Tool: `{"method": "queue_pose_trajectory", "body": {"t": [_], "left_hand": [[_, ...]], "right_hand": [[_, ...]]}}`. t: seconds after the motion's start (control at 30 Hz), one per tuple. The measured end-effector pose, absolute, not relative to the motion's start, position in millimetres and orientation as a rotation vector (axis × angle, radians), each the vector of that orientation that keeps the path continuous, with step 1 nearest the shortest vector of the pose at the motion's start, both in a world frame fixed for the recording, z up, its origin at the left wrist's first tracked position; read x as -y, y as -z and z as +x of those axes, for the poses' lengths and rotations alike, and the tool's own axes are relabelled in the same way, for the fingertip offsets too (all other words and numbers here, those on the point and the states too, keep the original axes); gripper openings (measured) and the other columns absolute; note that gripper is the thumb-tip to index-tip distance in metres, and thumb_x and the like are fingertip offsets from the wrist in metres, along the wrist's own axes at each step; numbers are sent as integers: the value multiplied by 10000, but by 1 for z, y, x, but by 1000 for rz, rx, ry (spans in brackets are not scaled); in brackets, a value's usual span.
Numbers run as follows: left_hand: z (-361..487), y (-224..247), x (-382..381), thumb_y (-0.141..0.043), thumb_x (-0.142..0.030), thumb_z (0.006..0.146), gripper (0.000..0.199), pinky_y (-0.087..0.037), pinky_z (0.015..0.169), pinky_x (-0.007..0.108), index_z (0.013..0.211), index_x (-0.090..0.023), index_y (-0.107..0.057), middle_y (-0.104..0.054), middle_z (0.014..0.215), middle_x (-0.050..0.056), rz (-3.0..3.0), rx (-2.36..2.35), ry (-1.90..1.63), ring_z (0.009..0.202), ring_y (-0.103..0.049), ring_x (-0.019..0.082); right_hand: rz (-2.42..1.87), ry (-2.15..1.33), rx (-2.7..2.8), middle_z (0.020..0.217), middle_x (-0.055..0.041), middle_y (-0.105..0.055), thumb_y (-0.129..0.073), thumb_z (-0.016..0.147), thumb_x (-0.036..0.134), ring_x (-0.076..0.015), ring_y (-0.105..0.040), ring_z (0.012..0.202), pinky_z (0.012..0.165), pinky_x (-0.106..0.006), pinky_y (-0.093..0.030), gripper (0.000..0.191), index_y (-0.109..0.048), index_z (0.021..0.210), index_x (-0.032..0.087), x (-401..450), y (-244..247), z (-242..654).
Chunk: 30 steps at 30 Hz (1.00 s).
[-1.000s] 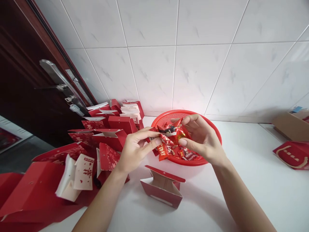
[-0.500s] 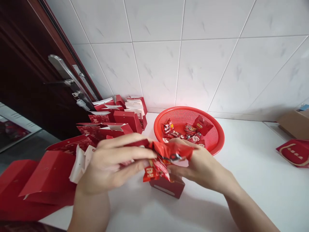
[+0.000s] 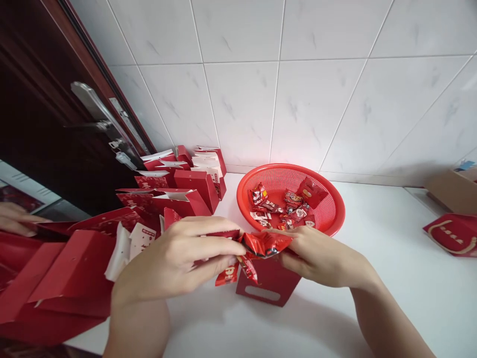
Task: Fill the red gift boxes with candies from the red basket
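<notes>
My left hand (image 3: 182, 258) pinches several shiny red candy packets (image 3: 264, 243) above a small red gift box (image 3: 266, 281) on the white table. A narrow packet and a wider one hang below its fingertips. My right hand (image 3: 324, 253) is curled at the box's upper right side, touching the right end of the packets. Its fingertips are partly hidden behind them, and the packets cover the box's top. Just behind both hands lies a red plastic basket (image 3: 337, 219) with several wrapped snacks (image 3: 294, 199) in it.
Rows of red gift boxes (image 3: 196, 186) stand to the left, some with raised flaps. Another person's hand (image 3: 17, 219) reaches in at the left edge beside a dark door (image 3: 40, 99). To the right are a red bag (image 3: 452, 236) and a cardboard box (image 3: 452, 191).
My hands and the packets have come slightly lower over the gift box, and more of its front shows. Another person's hand has appeared at the left edge.
</notes>
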<state>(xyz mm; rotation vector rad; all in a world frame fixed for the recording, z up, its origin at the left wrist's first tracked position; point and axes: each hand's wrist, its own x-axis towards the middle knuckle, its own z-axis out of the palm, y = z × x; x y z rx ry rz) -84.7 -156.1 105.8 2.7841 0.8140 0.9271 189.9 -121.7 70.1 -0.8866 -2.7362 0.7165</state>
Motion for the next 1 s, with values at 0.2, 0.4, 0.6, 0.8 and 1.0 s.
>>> {"method": "queue_pose_trajectory", "body": {"t": [0.2, 0.4, 0.6, 0.8, 1.0], "left_hand": [[-88, -108, 156, -574, -100, 998, 240, -539, 701, 178, 957, -199, -788, -785, 978, 54, 2747, -839, -749, 768, -741, 125], [-107, -110, 159, -603, -109, 972, 233, -563, 757, 199, 1005, -247, -787, -798, 999, 48, 2738, -787, -660, 825, -763, 152], [-98, -111, 164, -553, -103, 982, 256, -532, 679, 207, 956, -234, -772, -771, 897, 40, 2708, -810, -608, 728, -720, 141], [-82, -109, 157, -551, -35, 912, 283, -506, 663, 180, 891, -218, -765, -749, 857, 9, 2564, -701, -453, 705, -692, 118], [-80, -105, 150, -573, -28, 877, 257, -448, 595, 178, 841, -192, -767, -689, 782, -6, 2565, -833, -438, 612, -606, 88]], "right_hand": [[-861, -994, 2660, 626, 52, -484, -386, 981, 118, -130, -383, 515, 503, -260, -295, 139, -484, 1027, 205, 120, -70, 193], [-884, -1024, 2663, 632, 71, -474, -375, 981, 78, -124, -363, 494, 512, -257, -287, 273, -484, 1207, 184, 116, -68, 189], [-817, -1098, 2584, 670, 52, -550, -396, 1034, 170, -143, -486, 554, 571, -252, -378, 265, -437, 1294, 204, 118, -67, 184], [-528, -1068, 2595, 808, -15, -638, -420, 1004, 119, -132, -533, 650, 607, -239, -391, 147, -539, 1000, 205, 116, -63, 185], [-408, -1048, 2647, 808, -23, -635, -656, 876, 213, -142, -499, 654, 603, -261, -397, 77, -611, 926, 175, 115, -63, 188]]}}
